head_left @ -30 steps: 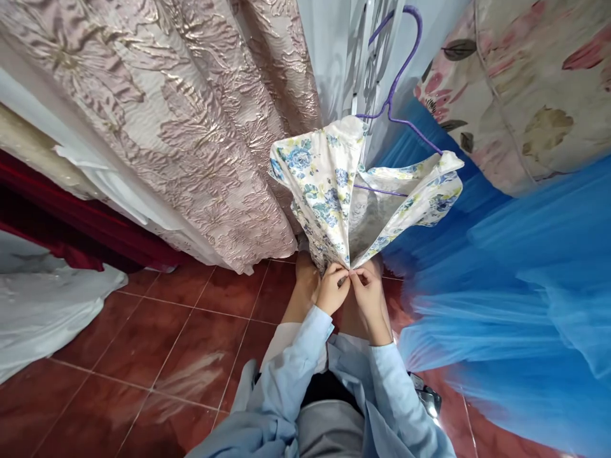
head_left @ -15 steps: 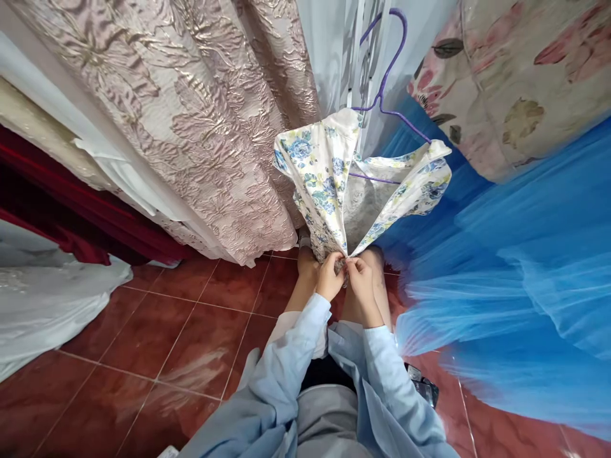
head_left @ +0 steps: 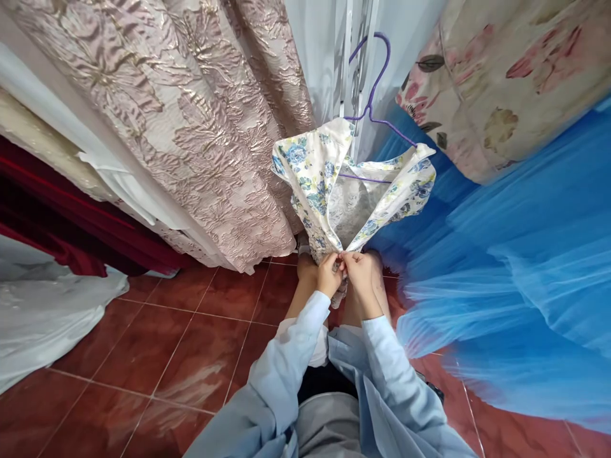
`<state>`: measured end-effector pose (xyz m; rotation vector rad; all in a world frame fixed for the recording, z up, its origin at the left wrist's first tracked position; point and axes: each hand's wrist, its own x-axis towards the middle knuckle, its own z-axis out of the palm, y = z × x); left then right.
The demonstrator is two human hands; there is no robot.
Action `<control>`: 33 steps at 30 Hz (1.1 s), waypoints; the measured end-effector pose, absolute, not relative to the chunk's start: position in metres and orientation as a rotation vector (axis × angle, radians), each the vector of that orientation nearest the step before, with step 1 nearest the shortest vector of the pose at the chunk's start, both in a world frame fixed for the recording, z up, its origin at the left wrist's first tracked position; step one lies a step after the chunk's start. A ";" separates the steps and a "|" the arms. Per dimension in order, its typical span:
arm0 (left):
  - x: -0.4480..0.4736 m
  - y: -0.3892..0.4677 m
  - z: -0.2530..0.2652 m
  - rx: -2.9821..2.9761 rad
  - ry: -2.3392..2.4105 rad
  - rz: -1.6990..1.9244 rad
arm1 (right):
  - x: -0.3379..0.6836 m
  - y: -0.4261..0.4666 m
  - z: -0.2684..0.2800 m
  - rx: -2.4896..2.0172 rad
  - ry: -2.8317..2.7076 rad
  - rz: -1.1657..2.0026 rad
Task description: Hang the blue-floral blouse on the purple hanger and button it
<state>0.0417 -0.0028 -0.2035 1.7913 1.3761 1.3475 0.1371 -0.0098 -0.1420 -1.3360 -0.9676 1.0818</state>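
Note:
A white sleeveless garment with blue flowers (head_left: 315, 181) hangs on a purple hanger (head_left: 371, 105) in front of my legs. Its neckline gapes wide above, and the two front edges come together low down. My left hand (head_left: 330, 273) pinches the left front edge there. Right beside it, my right hand (head_left: 359, 270) grips the other edge, fingertips touching or almost touching those of my left. Whatever small fastening lies between the fingers is hidden. Below my hands, the lower cloth hangs between my knees.
A pink embossed gown (head_left: 214, 140) hangs close on the left, with dark red cloth (head_left: 71, 216) and white cloth farther out. Blue tulle (head_left: 501, 267) spreads on the right below a floral fabric (head_left: 515, 83). White metal bars (head_left: 344, 57) stand behind the hanger. Red tiles (head_left: 191, 356) cover the floor.
The hanger's hook sits lower and a little farther left in view, and the garment's right shoulder has shifted left. Both hands still pinch the front edges, with my right fingers slightly closer to my left.

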 end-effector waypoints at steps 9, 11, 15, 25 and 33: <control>0.038 -0.008 -0.211 1.641 1.400 1.248 | 0.145 0.062 -0.050 -1.225 -1.013 0.979; 0.037 -0.007 -0.208 1.644 1.386 1.213 | 0.145 0.075 -0.026 -1.175 -1.015 0.953; 0.043 -0.003 -0.201 1.669 1.315 1.180 | 0.145 0.096 0.013 -1.061 -1.000 0.873; 0.060 0.000 -0.213 1.675 1.238 1.022 | 0.145 0.117 0.058 -0.976 -0.951 0.674; 0.052 -0.023 -0.260 1.547 1.297 0.935 | 0.153 0.117 0.075 -0.975 -1.161 0.597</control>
